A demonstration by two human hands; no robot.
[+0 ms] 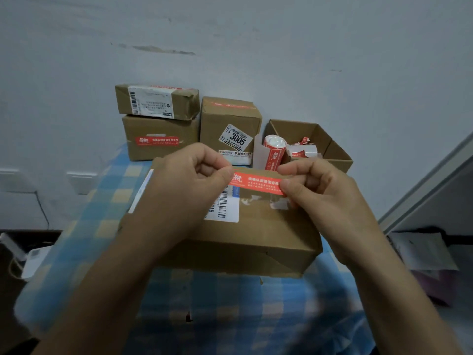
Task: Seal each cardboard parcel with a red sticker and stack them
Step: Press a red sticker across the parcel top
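Left hand (189, 185) grip: thumb and forefinger pinch the left end of the red sticker (258, 181). Right hand (325, 198) grip: same pinch on the right end. The sticker is stretched flat between them, printed side up, over the far edge of the near parcel (256, 239). Can't tell if it touches the cardboard.

The near parcel lies flat on the blue-and-yellow checked cloth (107, 226), centre of the scene. A white barcode label (227, 206) is on its top, partly under the left hand.

Far left, against the wall: a small parcel (156, 101) stacked on a larger parcel (160, 139); the larger one has a red sticker on its near face. Just right of that stack is a tall parcel (230, 119) with a "3005" label and a red strip on top.

Far right: an open cardboard box (332, 147) holding crumpled red-and-white scraps (303, 147). The sticker roll (273, 149) stands upright at its left corner; in or beside, can't tell.
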